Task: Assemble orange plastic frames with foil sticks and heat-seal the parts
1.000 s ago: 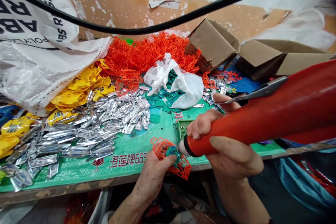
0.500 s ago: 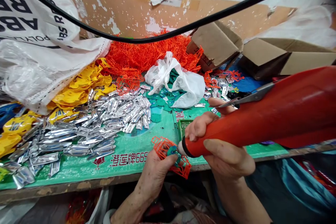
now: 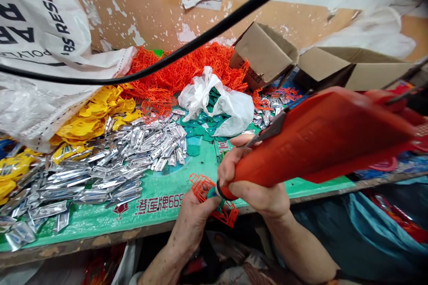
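My left hand is closed around an orange lattice-like plastic frame at the table's front edge. A small green plastic piece sits on that frame, by my thumb. My right hand grips a thick red electric screwdriver near its nose, fingers wrapped round the body. The tool slants down to the left, and its nose meets the green piece. The very tip is hidden there.
Silver plates are heaped at left, beside yellow parts. Orange frames form a pile behind a white bag with green pieces. Cardboard boxes stand at back right. A black cable hangs across the view.
The screwdriver and my right hand have moved left and down, bringing the nose closer onto the green piece. The camera has turned slightly right. My left hand keeps its hold.
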A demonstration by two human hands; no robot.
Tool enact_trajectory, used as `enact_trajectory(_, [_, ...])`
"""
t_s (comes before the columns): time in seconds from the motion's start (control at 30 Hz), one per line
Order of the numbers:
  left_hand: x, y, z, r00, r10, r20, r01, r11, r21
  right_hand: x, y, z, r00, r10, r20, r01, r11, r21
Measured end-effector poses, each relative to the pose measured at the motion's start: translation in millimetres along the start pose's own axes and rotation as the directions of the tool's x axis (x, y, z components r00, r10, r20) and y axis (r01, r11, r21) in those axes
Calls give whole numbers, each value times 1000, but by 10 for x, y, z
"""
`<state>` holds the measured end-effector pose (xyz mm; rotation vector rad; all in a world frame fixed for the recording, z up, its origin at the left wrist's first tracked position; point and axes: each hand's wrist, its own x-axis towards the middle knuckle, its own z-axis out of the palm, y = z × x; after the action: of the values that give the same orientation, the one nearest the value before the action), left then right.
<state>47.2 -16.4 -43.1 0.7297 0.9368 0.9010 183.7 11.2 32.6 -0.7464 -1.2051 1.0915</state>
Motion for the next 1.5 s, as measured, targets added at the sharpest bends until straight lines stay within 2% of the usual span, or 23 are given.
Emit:
enact_trajectory(0.17, [0,4,-22,1000,1,22,0,998,-57,26,-24,30,999,-35,39,31,994,105])
enact_trajectory(0.3, [-18,52,-19,997,-24,73,32,993,-114,61,-161,-40,994,-70,-83,83,983,162])
enact_trajectory(0.43, [-37,82,-22,997,-70,40,74,992,-106,187,-206,-281,947,-190,-258,185,982,-44])
enact_trajectory(0.57, [-39,112,-25,995,-96,28,98,991,-87,306,-91,-563,902,-281,-327,215,951,-222])
enact_trajectory(0.73, [-13,126,-29,993,-112,45,116,989,-89,349,31,-727,894,-263,-362,180,952,-247])
enact_trajectory(0.93, [28,128,-24,991,-133,-31,128,985,-113,323,81,-797,875,-239,-422,120,950,-288])
enact_trajectory(1.1, [33,130,-37,986,-164,-33,160,982,-102,300,131,-821,879,-224,-420,94,947,-307])
enact_trajectory(1.33, [11,131,-58,990,-140,-26,137,987,-89,282,168,-826,877,-222,-426,85,944,-317])
enact_trajectory(1.5, [15,144,-47,984,-166,-58,160,983,-93,276,182,-826,880,-235,-412,88,934,-345])
